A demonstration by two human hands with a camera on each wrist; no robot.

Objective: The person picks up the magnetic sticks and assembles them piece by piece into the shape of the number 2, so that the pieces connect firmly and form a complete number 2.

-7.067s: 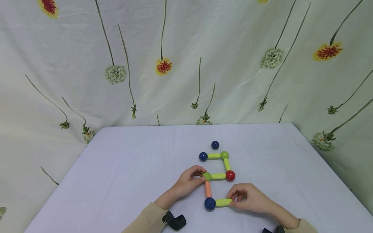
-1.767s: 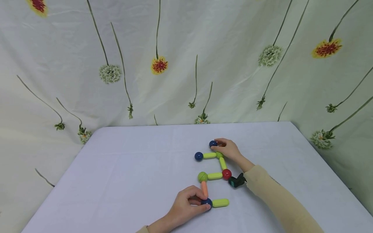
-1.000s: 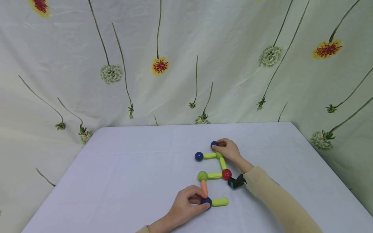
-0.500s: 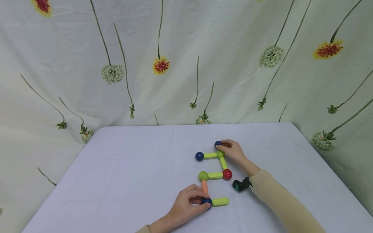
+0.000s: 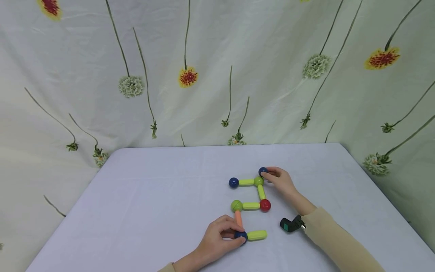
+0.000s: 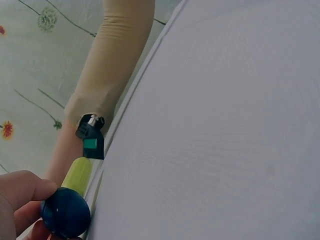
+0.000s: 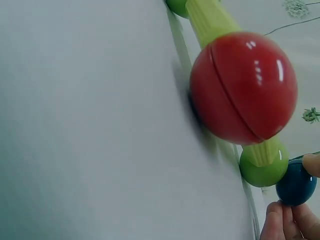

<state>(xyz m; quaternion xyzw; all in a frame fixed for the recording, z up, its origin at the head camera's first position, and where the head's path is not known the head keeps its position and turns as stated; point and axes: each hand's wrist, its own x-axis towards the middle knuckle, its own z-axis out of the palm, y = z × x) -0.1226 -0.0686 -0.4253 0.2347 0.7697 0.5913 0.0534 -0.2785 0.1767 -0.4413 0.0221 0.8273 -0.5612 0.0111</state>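
My left hand pinches the near blue ball between thumb and fingers. An orange rod and a yellow-green rod meet at that ball. At the far end my right hand pinches another blue ball. In the right wrist view this ball sits right against the far green ball. Balls and rods form a zigzag: the far-left blue ball, far green ball, red ball, near green ball, with yellow-green rods between them.
A white-covered table lies under everything. Behind it hangs a flower-printed cloth. A black wrist camera sticks out below the right sleeve, over the table right of the red ball.
The left hand has gone from the near green ball to the near blue ball. My right hand has left the near rod, taken the far blue ball and shifted it rightward to the far green ball.
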